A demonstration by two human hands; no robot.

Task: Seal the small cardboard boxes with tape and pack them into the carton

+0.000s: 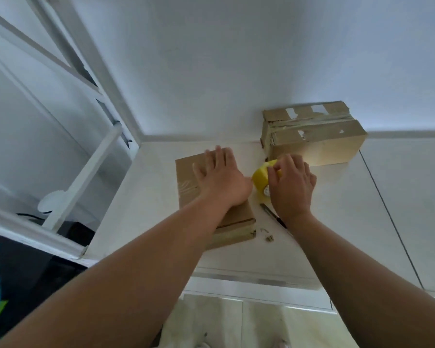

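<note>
- Tabletop [337, 222]: white and smooth, and it carries every item. Risk: a box pushed sideways would likely slide rather than hold.
- Taped box [319, 144]: behind and to the right of the flat box, against the wall. It is already strapped and its surface is torn in patches. Whether it is the packing carton cannot be told.
- Flat box [186, 177]: the reference item. The left hand [221, 179] lies on its top, fingers straight and spread, pressing down. Risk: if the pressure eases, the flaps may lift and the seam may gape.
- Tape roll [260, 175]: yellow, just right of the flat box, gripped by the right hand [291, 187] with its fingers curled over the rim. Risk: the free end may fold onto itself or land off the seam.
- Cutter [270, 211]: right of the flat box, partly under the right wrist. Risk: the wrist may knock it.
- Scraps [268, 237]: beside the flat box's near right corner. Risk: they may get trapped under the tape.
</note>
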